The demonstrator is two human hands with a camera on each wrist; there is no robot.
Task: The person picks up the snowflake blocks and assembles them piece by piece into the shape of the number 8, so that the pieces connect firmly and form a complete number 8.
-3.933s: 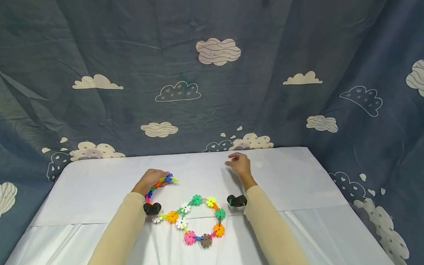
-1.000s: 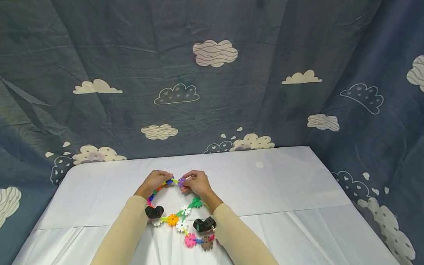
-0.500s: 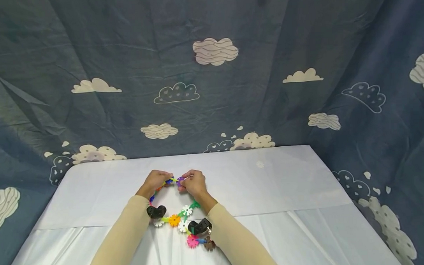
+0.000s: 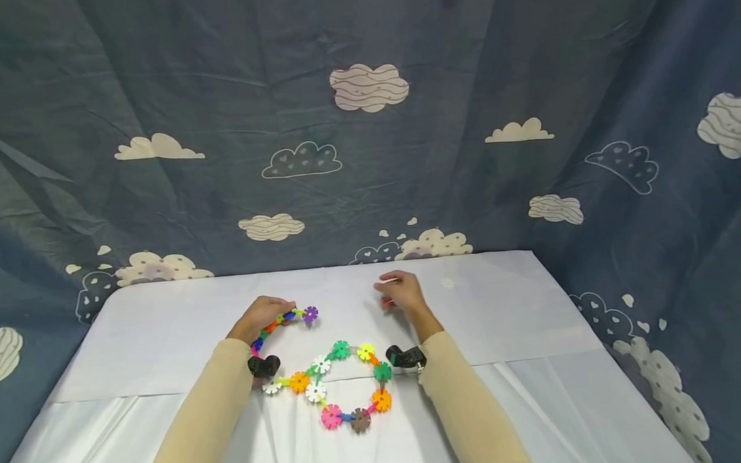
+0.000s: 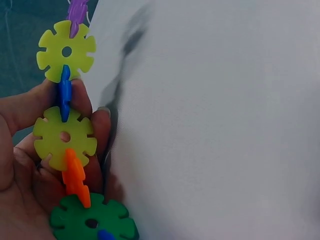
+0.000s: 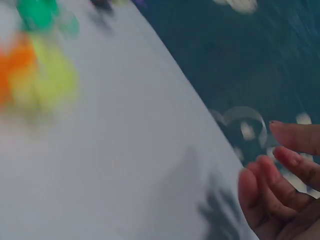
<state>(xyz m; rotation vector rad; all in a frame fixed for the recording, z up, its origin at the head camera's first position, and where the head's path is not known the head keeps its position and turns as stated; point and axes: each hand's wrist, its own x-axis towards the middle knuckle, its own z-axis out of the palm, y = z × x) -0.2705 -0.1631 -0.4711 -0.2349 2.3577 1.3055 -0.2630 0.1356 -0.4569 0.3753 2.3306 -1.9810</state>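
My left hand (image 4: 260, 319) pinches a blue notched disc (image 5: 65, 92) in a chain of interlocking flower-shaped plastic discs. Yellow-green discs (image 5: 65, 131) sit on either side of the blue one, with an orange disc (image 5: 76, 180) and a green disc (image 5: 80, 215) nearer the wrist. A purple disc (image 4: 311, 314) forms the free end of the chain, just right of the left hand. Farther right, my right hand (image 4: 403, 293) hovers above the table with relaxed fingers and nothing in them. Its nearest thing is a white disc (image 4: 448, 282) lying on the cloth.
The chain continues into a ring of coloured discs, including a pink disc (image 4: 331, 417) and a brown disc (image 4: 360, 420), in front of me. A white cloth (image 4: 502, 315) covers the table. Behind it hangs a dark cloud-patterned curtain (image 4: 455, 188).
The right hand has let go of the purple disc, now attached at the chain's end, and has moved away to the right. The left hand keeps its hold in nearly the same place.
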